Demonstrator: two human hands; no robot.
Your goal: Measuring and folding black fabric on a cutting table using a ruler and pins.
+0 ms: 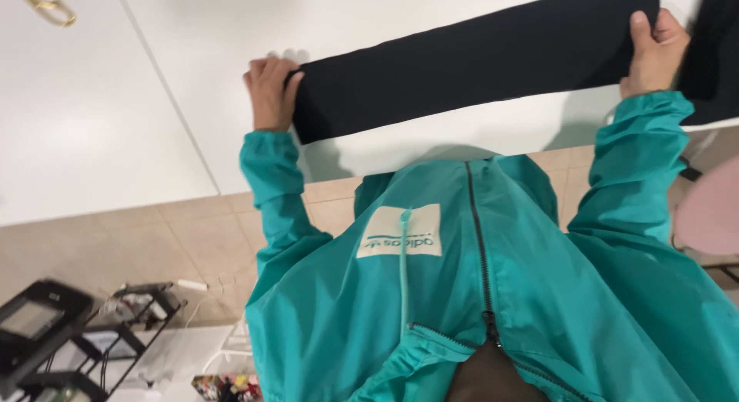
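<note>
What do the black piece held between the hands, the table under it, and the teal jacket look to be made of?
Black piece: seemingly soft matte fabric, no sheen, bending at each hand's grip. Table: smooth white, laminate or painted board, faintly glossy, with a seam line. Teal jacket: thin synthetic shell, probably nylon or polyester, slightly shiny and crinkled, with elastic cuffs.

Folded cloth [477, 60] lies flat on the table [154, 102], near its front edge. Left hand [271, 93] grips its left end, right hand [654, 52] its right end. Wire rack [115, 333] on the floor [192, 240], below-left of the person.
</note>
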